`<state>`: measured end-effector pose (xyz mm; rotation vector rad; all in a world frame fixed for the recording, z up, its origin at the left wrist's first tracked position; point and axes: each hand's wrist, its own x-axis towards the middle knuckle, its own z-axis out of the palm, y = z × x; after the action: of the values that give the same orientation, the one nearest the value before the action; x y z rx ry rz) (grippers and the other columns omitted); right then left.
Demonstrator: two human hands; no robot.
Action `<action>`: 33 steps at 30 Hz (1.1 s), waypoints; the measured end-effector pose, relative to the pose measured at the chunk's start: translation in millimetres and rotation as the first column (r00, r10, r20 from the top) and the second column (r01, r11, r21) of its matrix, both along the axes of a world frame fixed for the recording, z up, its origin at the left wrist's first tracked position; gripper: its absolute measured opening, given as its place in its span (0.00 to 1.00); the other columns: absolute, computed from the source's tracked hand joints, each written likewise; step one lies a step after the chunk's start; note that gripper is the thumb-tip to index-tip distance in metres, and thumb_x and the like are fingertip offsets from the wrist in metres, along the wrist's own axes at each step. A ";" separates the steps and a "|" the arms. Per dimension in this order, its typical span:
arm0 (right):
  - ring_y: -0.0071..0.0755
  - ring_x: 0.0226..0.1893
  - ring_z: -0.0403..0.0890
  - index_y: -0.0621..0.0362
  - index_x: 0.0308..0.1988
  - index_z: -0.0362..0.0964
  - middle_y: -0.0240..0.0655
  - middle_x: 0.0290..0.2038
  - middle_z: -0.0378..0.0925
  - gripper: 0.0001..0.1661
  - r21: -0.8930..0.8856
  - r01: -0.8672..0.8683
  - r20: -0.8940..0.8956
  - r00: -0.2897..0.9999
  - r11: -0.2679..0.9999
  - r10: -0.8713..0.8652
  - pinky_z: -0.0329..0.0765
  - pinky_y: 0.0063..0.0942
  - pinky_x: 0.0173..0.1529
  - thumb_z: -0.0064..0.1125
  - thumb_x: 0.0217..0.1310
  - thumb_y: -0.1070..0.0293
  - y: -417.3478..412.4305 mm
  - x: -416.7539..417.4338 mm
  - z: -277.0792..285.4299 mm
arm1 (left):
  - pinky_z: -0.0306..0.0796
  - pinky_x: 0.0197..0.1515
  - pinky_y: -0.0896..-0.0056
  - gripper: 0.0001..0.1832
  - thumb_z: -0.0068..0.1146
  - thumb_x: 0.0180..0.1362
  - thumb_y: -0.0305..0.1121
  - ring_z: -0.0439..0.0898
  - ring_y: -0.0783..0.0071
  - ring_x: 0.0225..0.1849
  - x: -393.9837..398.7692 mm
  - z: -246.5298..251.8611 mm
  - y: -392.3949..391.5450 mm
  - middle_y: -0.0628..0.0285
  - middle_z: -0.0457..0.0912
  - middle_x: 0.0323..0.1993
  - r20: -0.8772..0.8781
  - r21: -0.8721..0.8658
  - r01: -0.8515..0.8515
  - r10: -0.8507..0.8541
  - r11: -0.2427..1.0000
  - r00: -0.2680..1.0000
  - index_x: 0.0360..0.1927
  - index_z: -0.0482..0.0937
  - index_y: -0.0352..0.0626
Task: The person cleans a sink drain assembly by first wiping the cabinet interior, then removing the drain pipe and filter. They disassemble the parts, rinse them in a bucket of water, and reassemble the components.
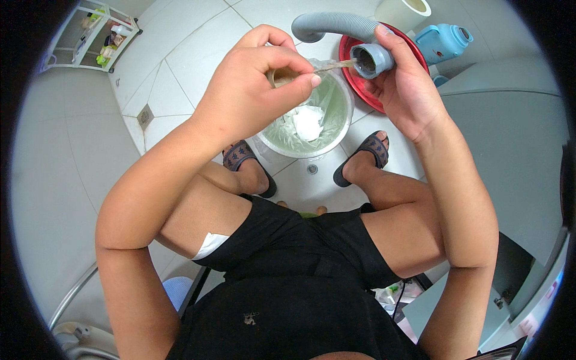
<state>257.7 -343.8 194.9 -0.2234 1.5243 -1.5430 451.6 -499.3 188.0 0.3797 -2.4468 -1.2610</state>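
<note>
My right hand (405, 85) grips the collar of a grey corrugated drain hose (344, 23), whose open end faces left. Grime shows inside that end. From its mouth a thin, dirty, stringy strand (335, 66) stretches left to the pinched thumb and finger of my left hand (270, 81). A brownish round piece, perhaps a ring or cup (283, 77), shows behind the left fingers; whether they hold it too, I cannot tell. Below both hands stands a waste bin (346, 121) lined with a clear plastic bag, with crumpled white tissue (308, 122) inside.
A red basin (416, 49) lies behind the hose, near a blue thermos jug (443, 43) and a cream container (400, 13). Slippered feet flank the bin. Floor drains (145, 118) (312, 169) sit in the white tiles. A wheeled rack (96, 38) stands upper left, a grey cabinet (508, 135) right.
</note>
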 end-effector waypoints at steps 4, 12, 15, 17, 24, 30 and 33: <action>0.24 0.42 0.82 0.49 0.49 0.78 0.27 0.40 0.84 0.24 -0.008 0.025 -0.004 1.000 1.000 -0.025 0.74 0.26 0.48 0.62 0.69 0.41 1.2 -1.9 2.2 | 0.73 0.41 0.79 0.07 0.72 0.60 0.32 0.77 0.81 0.39 3.3 6.3 -2.9 0.64 0.74 0.49 0.024 -0.020 0.011 -0.010 1.000 1.000 0.37 0.88 0.39; 0.33 0.43 0.83 0.53 0.47 0.77 0.33 0.41 0.84 0.27 -0.010 0.037 0.074 0.997 0.999 -0.036 0.77 0.29 0.46 0.61 0.69 0.40 6.1 -10.5 8.5 | 0.72 0.41 0.78 0.07 0.71 0.60 0.31 0.77 0.81 0.39 5.7 13.0 -2.9 0.63 0.75 0.50 0.031 -0.067 0.036 -0.034 0.997 0.999 0.37 0.88 0.39; 0.34 0.43 0.84 0.54 0.45 0.78 0.32 0.40 0.84 0.26 -0.035 0.020 0.121 0.993 0.999 -0.015 0.77 0.29 0.44 0.61 0.68 0.40 9.0 -17.1 7.3 | 0.73 0.41 0.78 0.07 0.71 0.60 0.31 0.77 0.81 0.39 7.6 14.9 -1.8 0.64 0.75 0.50 0.039 -0.091 0.045 -0.041 0.995 0.998 0.37 0.87 0.39; 0.35 0.42 0.84 0.53 0.44 0.78 0.32 0.38 0.83 0.26 -0.017 0.038 0.131 0.991 0.999 -0.035 0.77 0.29 0.44 0.61 0.69 0.41 9.2 -16.9 10.0 | 0.73 0.41 0.78 0.07 0.71 0.60 0.31 0.77 0.80 0.39 8.3 16.4 -1.7 0.64 0.75 0.50 0.044 -0.081 0.047 -0.044 0.996 0.998 0.37 0.87 0.39; 0.35 0.41 0.85 0.52 0.40 0.78 0.31 0.34 0.84 0.24 -0.032 0.057 0.167 0.985 0.998 -0.051 0.79 0.29 0.42 0.61 0.69 0.41 14.1 -26.3 11.5 | 0.72 0.41 0.77 0.07 0.71 0.60 0.30 0.76 0.80 0.39 8.7 16.4 -2.4 0.65 0.74 0.50 0.028 -0.116 0.064 -0.061 0.991 0.998 0.37 0.87 0.39; 0.33 0.40 0.86 0.53 0.40 0.79 0.31 0.32 0.84 0.23 -0.043 0.031 0.155 0.988 0.999 -0.024 0.80 0.28 0.40 0.61 0.70 0.43 15.6 -28.0 15.7 | 0.72 0.41 0.77 0.06 0.71 0.60 0.30 0.76 0.80 0.39 8.4 16.4 -4.1 0.64 0.74 0.49 0.044 -0.107 0.064 -0.059 0.992 0.997 0.37 0.87 0.39; 0.33 0.40 0.86 0.54 0.40 0.78 0.31 0.32 0.84 0.23 -0.057 0.043 0.162 0.986 0.997 -0.033 0.81 0.28 0.39 0.61 0.70 0.43 16.5 -28.9 15.5 | 0.72 0.41 0.77 0.06 0.71 0.60 0.30 0.76 0.81 0.38 8.6 17.0 -4.4 0.64 0.74 0.49 0.043 -0.118 0.061 -0.056 0.991 0.997 0.37 0.87 0.39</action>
<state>228.8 -327.3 210.4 -0.1021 1.3643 -1.5986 460.1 -503.7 204.9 0.3054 -2.5695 -1.1333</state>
